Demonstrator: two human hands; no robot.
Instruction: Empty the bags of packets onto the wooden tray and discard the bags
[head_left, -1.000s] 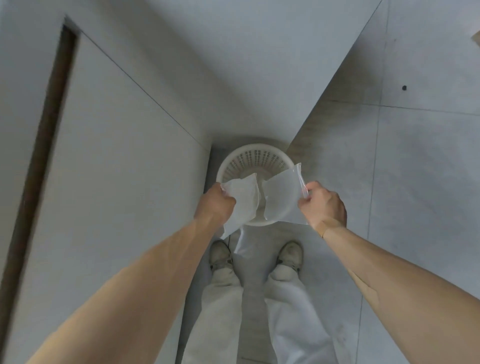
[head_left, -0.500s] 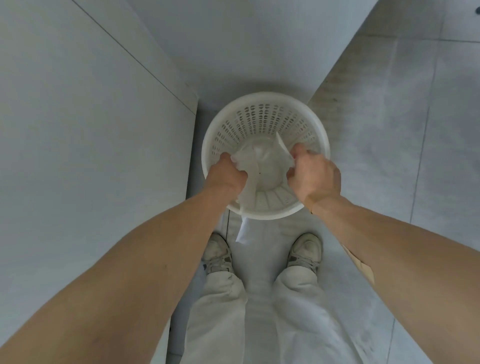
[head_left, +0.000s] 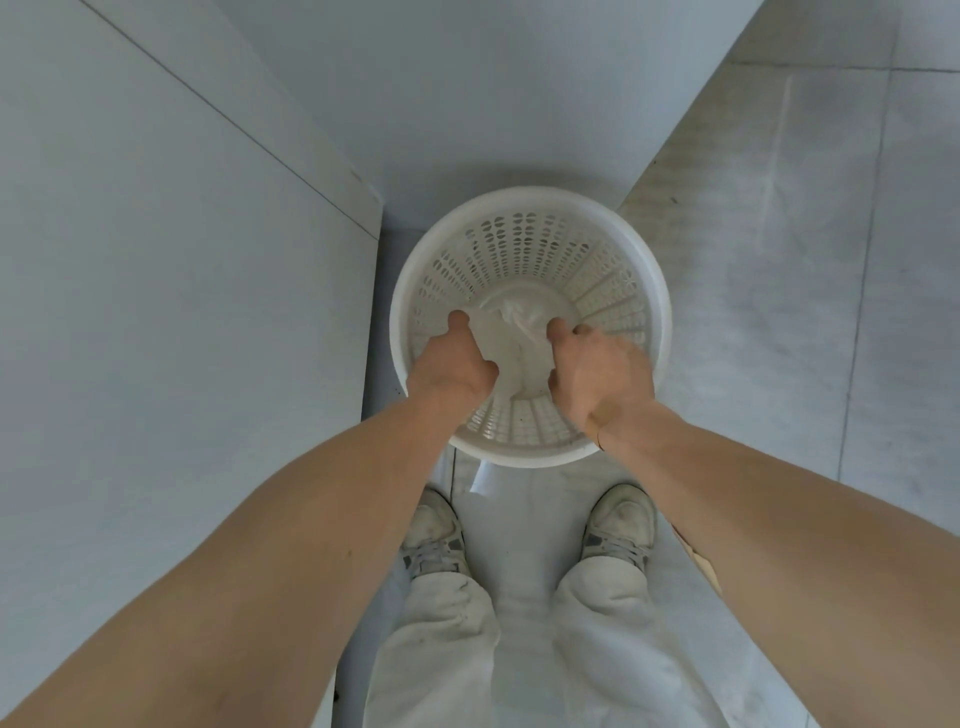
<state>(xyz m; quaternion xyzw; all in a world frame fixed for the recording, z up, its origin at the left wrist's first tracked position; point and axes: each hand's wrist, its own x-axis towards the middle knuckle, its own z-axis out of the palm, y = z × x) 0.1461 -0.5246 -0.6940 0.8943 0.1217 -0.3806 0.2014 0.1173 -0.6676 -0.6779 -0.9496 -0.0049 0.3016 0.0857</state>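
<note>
While no writing shows, bags (head_left: 511, 343) lie in basket (head_left: 530, 234).

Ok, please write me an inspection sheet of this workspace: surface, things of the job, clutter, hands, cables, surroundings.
Surface: grey tiled floor; no table or wooden tray in view.
Job's things: crumpled clear bags lie at the bottom of the white perforated basket; no packets seen.
Clutter: a small pale scrap on the floor just in front of the basket; what it is cannot be told.
Hands: left hand and right hand are inside the basket's rim, beside the bags; whether they grip the bags cannot be told.
Cables: nothing seen.
Surroundings: pale panels left of and behind the basket; the person's shoes and light trousers below.
</note>
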